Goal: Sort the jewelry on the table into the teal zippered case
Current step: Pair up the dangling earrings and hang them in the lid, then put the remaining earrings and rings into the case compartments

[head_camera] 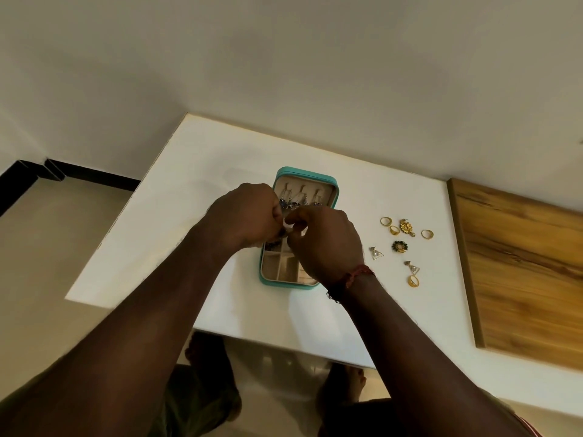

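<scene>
Teal case [335, 188] lies open on the white table [220, 152], lid on the far side, tray on the near side. In the lid we note hanging chains [303, 197] on three hooks, with blue stones at their lower ends. The tray is split into beige compartments [284, 273]. One on its left side holds something dark that we cannot make out.

Left hand [249, 216] and right hand [328, 244] meet over the middle of the case and cover the hinge area. Fingers of both hands are curled, and the fingertips come together at one spot. We cannot tell whether either hand holds anything there, because the spot is too small and shaded. A red thread band [358, 274] sits on the right wrist.

On the table to the right of the case, apart from it, we log:
- first gold ring [386, 221] and second gold ring [394, 230], close together
- gold flower earring [406, 228], just beside those two
- third gold ring [427, 234], further right
- dark green flower piece [399, 246], below the gold flower
- first triangle earring [376, 253], nearest the case
- second triangle earring [413, 268], with a fourth gold ring [413, 281] just beside its near end

Wooden board [520, 263] lies on the right part of the table, well apart from these items.
</scene>
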